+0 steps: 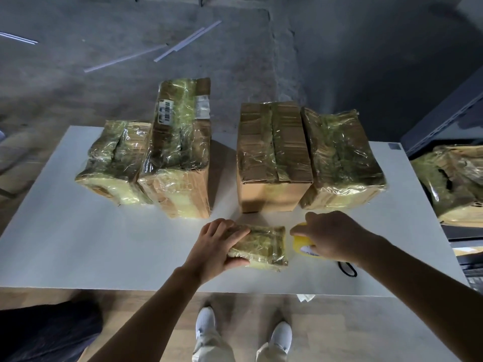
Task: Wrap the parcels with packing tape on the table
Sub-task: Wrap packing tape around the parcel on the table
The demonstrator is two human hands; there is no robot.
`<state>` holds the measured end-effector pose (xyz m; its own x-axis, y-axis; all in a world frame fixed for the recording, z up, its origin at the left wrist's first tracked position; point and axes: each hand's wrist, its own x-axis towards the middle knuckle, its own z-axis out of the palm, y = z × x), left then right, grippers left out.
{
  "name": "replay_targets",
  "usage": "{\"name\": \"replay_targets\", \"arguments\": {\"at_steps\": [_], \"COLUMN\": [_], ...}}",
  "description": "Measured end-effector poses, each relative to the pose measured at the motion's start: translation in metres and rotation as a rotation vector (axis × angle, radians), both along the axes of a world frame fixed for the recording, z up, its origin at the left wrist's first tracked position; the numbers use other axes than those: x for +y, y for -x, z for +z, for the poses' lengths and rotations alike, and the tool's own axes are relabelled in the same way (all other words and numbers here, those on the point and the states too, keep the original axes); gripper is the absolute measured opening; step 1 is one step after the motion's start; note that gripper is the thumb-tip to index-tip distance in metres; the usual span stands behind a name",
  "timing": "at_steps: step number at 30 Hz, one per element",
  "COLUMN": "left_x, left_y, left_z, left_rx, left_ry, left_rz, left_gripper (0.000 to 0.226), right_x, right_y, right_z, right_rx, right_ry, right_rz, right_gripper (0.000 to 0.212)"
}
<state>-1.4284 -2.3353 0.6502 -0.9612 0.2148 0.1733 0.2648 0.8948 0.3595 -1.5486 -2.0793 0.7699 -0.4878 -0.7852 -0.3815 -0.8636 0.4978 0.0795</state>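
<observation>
A small flat parcel (264, 246), wrapped in shiny yellowish tape, lies near the front of the white table (78, 246). My left hand (217, 246) grips its left end, fingers over the top and thumb at the near edge. My right hand (337, 236) holds a yellow roll of packing tape (304, 246) just right of the parcel; most of the roll is hidden under the hand. Behind stand several larger cardboard parcels: two taped ones at the left (115, 163) (180, 152), a partly taped box (271, 155) and a fully taped one (339, 158) at the right.
A black looped object (347, 269) lies on the table under my right forearm. Another taped parcel (454, 184) sits off the table's right edge beside a dark shelf (449, 111). A paper scrap (305, 297) lies on the floor near my feet.
</observation>
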Motion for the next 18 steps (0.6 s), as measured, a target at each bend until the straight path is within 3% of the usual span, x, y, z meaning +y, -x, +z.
{"name": "replay_targets", "arguments": {"at_steps": [9, 12, 18], "left_x": [0.008, 0.021, 0.060], "left_y": [0.005, 0.013, 0.028], "left_z": [0.022, 0.035, 0.034], "left_rx": [-0.069, -0.047, -0.146], "left_ry": [0.085, 0.210, 0.317], "left_rz": [0.021, -0.038, -0.181], "left_gripper": [0.071, 0.071, 0.105], "right_x": [-0.014, -0.014, -0.010], "right_y": [-0.006, -0.008, -0.010], "right_z": [-0.017, -0.017, -0.021], "right_rx": [0.061, 0.045, 0.059], "right_ry": [-0.063, -0.058, 0.015], "right_rz": [-0.054, -0.055, -0.023], "right_gripper": [0.045, 0.046, 0.051]}}
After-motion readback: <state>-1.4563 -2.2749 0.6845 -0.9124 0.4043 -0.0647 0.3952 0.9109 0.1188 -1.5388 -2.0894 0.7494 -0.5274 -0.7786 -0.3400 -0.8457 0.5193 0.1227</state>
